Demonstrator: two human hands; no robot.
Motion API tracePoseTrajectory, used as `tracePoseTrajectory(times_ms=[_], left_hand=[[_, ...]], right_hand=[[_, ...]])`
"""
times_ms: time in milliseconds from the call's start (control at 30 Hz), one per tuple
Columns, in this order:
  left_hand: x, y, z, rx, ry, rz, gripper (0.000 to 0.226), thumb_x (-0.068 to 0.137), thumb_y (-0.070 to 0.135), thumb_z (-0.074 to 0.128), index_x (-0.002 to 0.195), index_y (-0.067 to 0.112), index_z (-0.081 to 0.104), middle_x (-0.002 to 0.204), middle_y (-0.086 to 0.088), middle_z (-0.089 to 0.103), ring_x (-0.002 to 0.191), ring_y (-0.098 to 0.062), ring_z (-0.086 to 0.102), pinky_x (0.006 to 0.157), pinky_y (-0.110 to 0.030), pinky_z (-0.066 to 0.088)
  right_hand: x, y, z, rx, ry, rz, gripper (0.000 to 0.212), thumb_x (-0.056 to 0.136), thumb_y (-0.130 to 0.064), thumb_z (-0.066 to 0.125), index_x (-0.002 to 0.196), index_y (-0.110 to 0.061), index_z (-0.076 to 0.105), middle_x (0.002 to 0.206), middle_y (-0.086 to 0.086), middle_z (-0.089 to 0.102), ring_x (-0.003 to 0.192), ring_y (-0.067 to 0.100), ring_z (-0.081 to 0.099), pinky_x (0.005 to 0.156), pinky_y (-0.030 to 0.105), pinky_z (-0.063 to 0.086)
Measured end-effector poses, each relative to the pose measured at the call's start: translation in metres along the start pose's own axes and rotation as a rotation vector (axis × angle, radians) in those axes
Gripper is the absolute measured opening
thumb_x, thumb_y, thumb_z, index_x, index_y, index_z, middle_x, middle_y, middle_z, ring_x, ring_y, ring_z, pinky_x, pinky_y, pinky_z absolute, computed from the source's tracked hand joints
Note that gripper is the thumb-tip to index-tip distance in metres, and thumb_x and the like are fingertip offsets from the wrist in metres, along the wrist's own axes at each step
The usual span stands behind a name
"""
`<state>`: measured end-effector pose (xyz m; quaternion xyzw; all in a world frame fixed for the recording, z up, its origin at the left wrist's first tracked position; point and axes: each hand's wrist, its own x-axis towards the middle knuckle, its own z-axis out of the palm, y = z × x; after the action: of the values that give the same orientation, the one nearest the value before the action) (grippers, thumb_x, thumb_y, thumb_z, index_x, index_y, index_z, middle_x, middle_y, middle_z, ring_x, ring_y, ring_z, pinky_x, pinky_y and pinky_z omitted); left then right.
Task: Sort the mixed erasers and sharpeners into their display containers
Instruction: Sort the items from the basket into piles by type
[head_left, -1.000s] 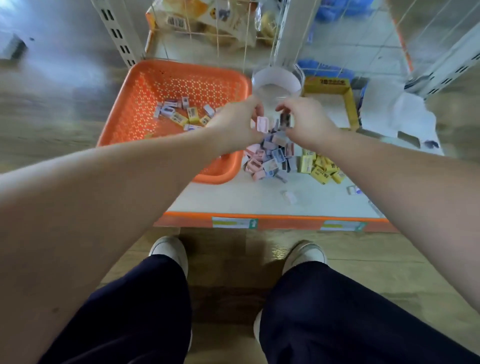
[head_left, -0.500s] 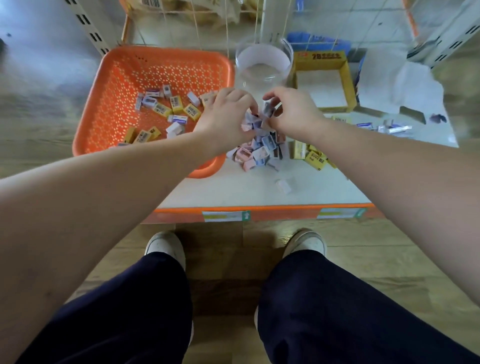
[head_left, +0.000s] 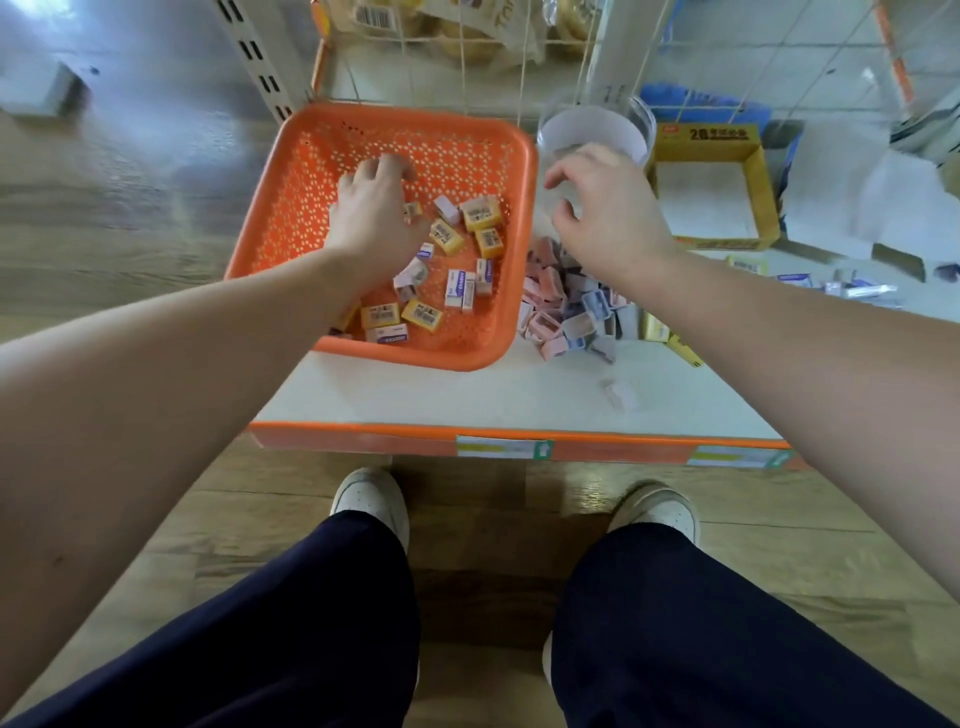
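Left hand (head_left: 371, 208) now in basket (head_left: 311, 171), right hand (head_left: 605, 208) by jar (head_left: 623, 132)

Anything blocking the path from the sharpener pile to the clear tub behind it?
Nothing visible except the right hand itself, hovering between the sharpener pile and the clear tub. The orange basket sits left of that path and the yellow box right of it, neither in it.

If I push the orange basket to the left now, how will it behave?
Probably light: the orange basket is thin perforated plastic holding small erasers. It should slide easily on the smooth white shelf. Its left side seems past the shelf edge, so it may tip.
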<state>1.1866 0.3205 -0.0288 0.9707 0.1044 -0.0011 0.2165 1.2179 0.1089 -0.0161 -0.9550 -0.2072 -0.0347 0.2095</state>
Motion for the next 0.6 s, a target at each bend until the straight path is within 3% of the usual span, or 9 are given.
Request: tracePoseTrajectory(times_ms=[100, 267, 467, 600], left_hand=[[0.001, -0.024, -0.006, 0.065, -0.086, -0.073, 0.040, 0.084, 0.020, 0.056, 0.124, 0.017, 0.050, 0.131, -0.011, 0.046, 0.122, -0.033, 0.038, 0.100, -0.045, 0.035], [-0.003, -0.049, -0.008, 0.085, -0.235, -0.110, 0.044, 0.087, 0.026, 0.058, 0.129, 0.017, 0.048, 0.137, -0.012, 0.045, 0.121, -0.033, 0.044, 0.099, -0.042, 0.041], [-0.007, -0.064, -0.003, 0.106, -0.309, -0.057, 0.057, 0.089, 0.020, 0.057, 0.142, 0.020, 0.035, 0.137, -0.012, 0.044, 0.121, -0.032, 0.045, 0.096, -0.041, 0.041], [-0.006, -0.075, -0.002, 0.075, -0.300, -0.038, 0.055, 0.087, 0.023, 0.061, 0.138, 0.023, 0.040, 0.136, -0.009, 0.046, 0.121, -0.031, 0.045, 0.098, -0.043, 0.042]], right_hand=[[0.005, -0.021, 0.009, 0.034, -0.020, -0.092, 0.023, 0.088, -0.009, 0.049, 0.106, -0.009, 0.063, 0.113, 0.009, 0.057, 0.108, 0.022, 0.051, 0.087, 0.024, 0.034], [0.015, -0.049, 0.029, -0.002, -0.171, -0.166, 0.027, 0.090, -0.010, 0.048, 0.114, -0.010, 0.061, 0.118, 0.009, 0.054, 0.109, 0.023, 0.051, 0.086, 0.028, 0.036], [0.025, -0.066, 0.050, -0.050, -0.294, -0.132, 0.036, 0.090, -0.009, 0.049, 0.126, -0.011, 0.053, 0.126, 0.010, 0.049, 0.115, 0.026, 0.049, 0.093, 0.033, 0.040], [0.033, -0.071, 0.060, -0.079, -0.338, -0.113, 0.042, 0.090, -0.006, 0.049, 0.131, -0.013, 0.049, 0.131, 0.009, 0.048, 0.119, 0.028, 0.047, 0.099, 0.036, 0.039]])
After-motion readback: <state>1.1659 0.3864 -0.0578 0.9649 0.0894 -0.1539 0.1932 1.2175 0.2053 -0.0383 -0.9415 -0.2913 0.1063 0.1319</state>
